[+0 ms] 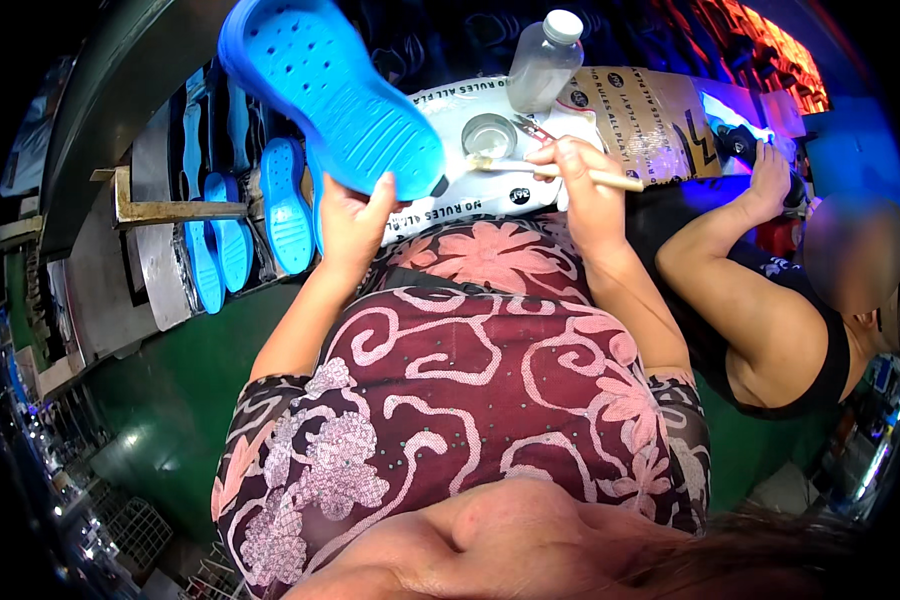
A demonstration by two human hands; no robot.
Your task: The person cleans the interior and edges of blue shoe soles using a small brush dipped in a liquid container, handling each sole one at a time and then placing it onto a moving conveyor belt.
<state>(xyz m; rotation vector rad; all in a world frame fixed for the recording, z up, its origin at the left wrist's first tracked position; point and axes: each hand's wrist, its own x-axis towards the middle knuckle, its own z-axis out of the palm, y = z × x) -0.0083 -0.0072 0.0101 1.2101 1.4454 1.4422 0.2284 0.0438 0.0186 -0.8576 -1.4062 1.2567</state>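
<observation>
One sole (340,90) here, left hand (358,215) clamping its near end between thumb and fingers, up over the left edge of the bench (490,193). Bright blue, ridged, holey up top. Right hand (585,190) pinches one brush (510,168). One jar (490,137), one bottle (543,75) too.

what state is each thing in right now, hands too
Left hand, gripping blue sole
Blue sole, held up, ridged side showing
Right hand, gripping brush
Brush, tip pointing toward the sole
Bottle, upright, capped
Glass dish, uncovered, contents unclear
Other blue soles, side by side at left
</observation>
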